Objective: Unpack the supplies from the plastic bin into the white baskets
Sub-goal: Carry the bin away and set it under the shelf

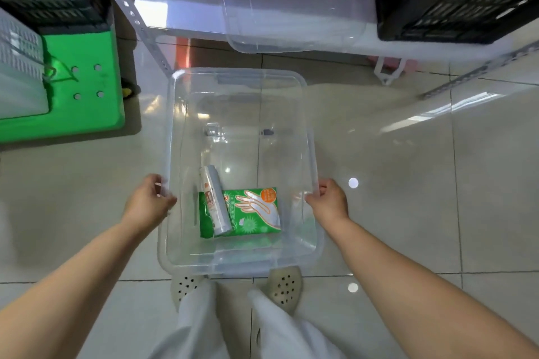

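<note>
Plastic bin [309,137], clear and without lid, is held above the tiled floor [408,183], in front of a shelf [262,29]. Left hand [150,198] grips its left rim with curled fingers, and right hand [328,201] grips the right rim the same way. Inside, near the person, lies a green glove packet [256,213], and a grey roll [214,201] rests on its left part. A white basket [17,67] stands on a green cart [84,102] at the left.
</note>
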Demonstrator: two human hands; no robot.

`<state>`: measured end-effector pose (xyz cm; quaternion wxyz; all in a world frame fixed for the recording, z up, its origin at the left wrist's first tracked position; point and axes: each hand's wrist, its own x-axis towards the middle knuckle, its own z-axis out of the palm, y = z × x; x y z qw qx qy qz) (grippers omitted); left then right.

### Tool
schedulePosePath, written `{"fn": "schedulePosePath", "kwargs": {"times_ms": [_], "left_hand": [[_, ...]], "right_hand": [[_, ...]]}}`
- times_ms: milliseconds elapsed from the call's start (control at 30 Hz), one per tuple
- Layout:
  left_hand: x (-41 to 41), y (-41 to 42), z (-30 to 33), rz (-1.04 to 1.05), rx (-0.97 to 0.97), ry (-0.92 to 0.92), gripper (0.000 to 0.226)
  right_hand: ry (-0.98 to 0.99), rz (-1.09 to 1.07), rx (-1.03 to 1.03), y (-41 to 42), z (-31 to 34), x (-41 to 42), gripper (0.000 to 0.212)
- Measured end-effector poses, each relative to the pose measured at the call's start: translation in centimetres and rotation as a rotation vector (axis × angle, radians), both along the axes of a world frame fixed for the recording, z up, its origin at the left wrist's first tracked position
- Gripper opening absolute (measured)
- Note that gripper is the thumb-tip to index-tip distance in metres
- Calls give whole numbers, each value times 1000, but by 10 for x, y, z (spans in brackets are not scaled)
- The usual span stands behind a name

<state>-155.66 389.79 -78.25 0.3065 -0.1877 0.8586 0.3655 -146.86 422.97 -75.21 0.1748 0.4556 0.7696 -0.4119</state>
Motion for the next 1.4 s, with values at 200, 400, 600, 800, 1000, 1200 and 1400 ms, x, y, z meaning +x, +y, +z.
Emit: {"fn": "schedulePosePath", "kwargs": {"times_ms": [200, 400, 600, 800, 1000, 1200, 1400], "left_hand": [[-5, 9, -21, -8, 2, 59, 37], [-17, 21, 2, -122, -130, -20, 41], [-95, 103, 63, -256, -95, 453, 40], [-182, 210, 65, 163, 377, 241, 31], [-226, 237, 27, 673, 674, 12, 43], [-227, 234, 30, 783, 831, -13, 17], [-183, 193, 60, 746, 964, -5, 18]], "right_hand": [[39, -11, 35, 0, -29, -2, 21], [-18, 33, 12, 2, -28, -7, 20], [83, 82, 226, 25, 0, -66, 37], [350, 77, 197, 42, 11, -149, 28], [533, -30, 104, 53, -9, -171, 16], [597, -92, 92, 54, -16, -156, 23], [537, -140, 151, 39, 12, -137, 27]]}}
